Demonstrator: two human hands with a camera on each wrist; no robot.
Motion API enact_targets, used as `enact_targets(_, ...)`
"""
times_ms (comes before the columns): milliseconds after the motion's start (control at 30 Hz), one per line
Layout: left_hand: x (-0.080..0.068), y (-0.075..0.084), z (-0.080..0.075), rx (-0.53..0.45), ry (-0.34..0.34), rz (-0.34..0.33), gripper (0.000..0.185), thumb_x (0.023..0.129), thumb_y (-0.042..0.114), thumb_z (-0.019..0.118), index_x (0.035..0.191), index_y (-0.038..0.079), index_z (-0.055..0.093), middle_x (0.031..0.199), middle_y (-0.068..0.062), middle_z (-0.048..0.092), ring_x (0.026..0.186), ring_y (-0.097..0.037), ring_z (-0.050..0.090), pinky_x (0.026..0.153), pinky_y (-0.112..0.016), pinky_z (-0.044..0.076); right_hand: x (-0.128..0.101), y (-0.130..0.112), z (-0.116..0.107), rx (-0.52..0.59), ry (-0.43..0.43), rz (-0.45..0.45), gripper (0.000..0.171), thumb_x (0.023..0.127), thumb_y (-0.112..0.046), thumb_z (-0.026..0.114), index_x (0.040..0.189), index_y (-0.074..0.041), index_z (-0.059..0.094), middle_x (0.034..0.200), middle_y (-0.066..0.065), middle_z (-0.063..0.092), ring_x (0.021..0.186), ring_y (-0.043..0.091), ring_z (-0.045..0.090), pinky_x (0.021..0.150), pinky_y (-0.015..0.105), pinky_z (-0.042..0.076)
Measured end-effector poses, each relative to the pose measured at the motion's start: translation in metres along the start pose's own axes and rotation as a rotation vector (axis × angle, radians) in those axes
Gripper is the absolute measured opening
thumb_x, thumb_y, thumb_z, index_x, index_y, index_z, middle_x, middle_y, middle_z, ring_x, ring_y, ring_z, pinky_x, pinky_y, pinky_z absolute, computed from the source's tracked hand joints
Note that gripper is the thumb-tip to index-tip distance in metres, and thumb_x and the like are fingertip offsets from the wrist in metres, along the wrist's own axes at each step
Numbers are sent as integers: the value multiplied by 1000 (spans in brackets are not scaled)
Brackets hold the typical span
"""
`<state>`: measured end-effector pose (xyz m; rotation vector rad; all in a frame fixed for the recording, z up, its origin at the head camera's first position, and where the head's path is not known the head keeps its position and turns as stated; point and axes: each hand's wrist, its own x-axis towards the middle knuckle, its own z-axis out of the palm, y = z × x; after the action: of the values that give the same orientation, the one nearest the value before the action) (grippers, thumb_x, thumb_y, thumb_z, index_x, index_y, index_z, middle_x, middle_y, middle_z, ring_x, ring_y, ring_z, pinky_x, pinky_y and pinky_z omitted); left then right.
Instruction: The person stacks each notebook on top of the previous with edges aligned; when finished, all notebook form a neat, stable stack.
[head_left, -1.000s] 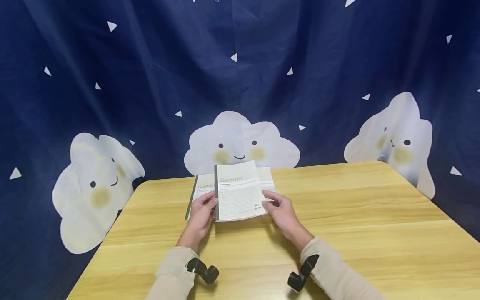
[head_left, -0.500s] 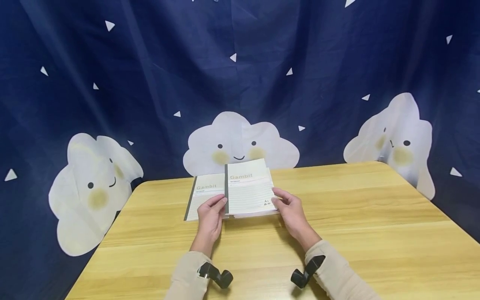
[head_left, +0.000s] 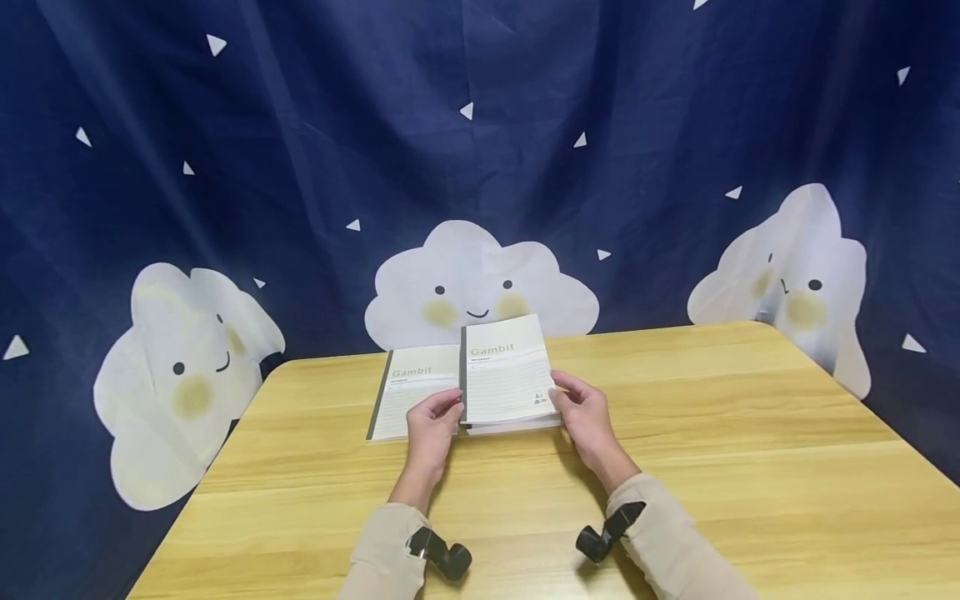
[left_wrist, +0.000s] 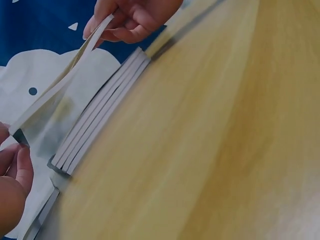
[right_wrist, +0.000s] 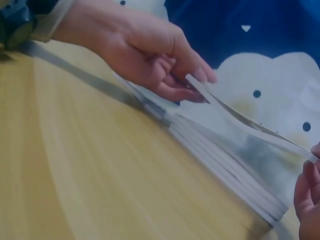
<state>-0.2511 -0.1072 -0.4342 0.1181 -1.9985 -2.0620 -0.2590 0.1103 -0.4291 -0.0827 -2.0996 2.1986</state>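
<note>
I have both hands on the top notebook, a thin cream-covered one with a dark spine strip and "Gambit" printed on the front (head_left: 506, 375). My left hand (head_left: 431, 425) pinches its spine edge, my right hand (head_left: 585, 412) pinches the opposite edge, so each grip is clamped on that notebook. The wrist views show it lifted clear of the stack of matching cream notebooks (left_wrist: 100, 117) beneath, tilted, with a gap between them. The stack lies on the pale wooden worktop (head_left: 735, 467), and another cream "Gambit" notebook (head_left: 408, 400) lies flat just to its left.

To do this well, I judge I should keep the notebook level between both pinches, line its spine up with the spines below, lower it evenly, and let go only once the edges sit flush.
</note>
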Motion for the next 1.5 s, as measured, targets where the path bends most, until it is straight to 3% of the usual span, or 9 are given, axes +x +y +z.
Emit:
enact_targets(300, 2, -11, -1, 101, -66, 32, 27, 86, -7, 57, 112, -1, 65, 114, -16, 65, 106, -24, 59, 89, -20, 49, 6, 12, 3, -78, 40, -24, 36, 91, -5, 55, 127, -1, 57, 130, 14, 56, 104, 18, 48, 79, 12, 43)
enact_targets(600, 2, -15, 3, 113, -134, 25, 32, 86, -10, 53, 117, -3, 62, 121, -19, 61, 114, -28, 55, 98, -30, 47, 8, 18, 3, -169, 77, -61, 34, 92, -7, 55, 125, -3, 60, 125, 13, 60, 101, 18, 51, 77, 14, 43)
enact_targets(967, 2, -17, 3, 141, -200, 8, 36, 87, -13, 45, 120, -6, 58, 132, -23, 52, 128, -32, 45, 106, -38, 37, 8, 24, 4, -393, 70, -124, 33, 95, -7, 50, 127, -2, 57, 124, 16, 60, 106, 23, 55, 91, 38, 47)
enact_targets(1233, 1, -12, 1, 158, -256, -18, 38, 89, -13, 43, 125, -8, 53, 137, -26, 44, 132, -34, 38, 108, -42, 33, 6, 23, 3, -474, 51, -139, 35, 95, -9, 51, 129, -2, 56, 128, 16, 58, 118, 27, 53, 98, 41, 45)
enact_targets(1500, 2, -15, 2, 195, -263, -32, 40, 90, -10, 44, 128, -3, 53, 139, -21, 45, 134, -31, 37, 110, -42, 31, 7, 24, 4, -511, 66, -164, 33, 94, -8, 53, 126, -1, 58, 127, 16, 58, 121, 29, 52, 101, 41, 44)
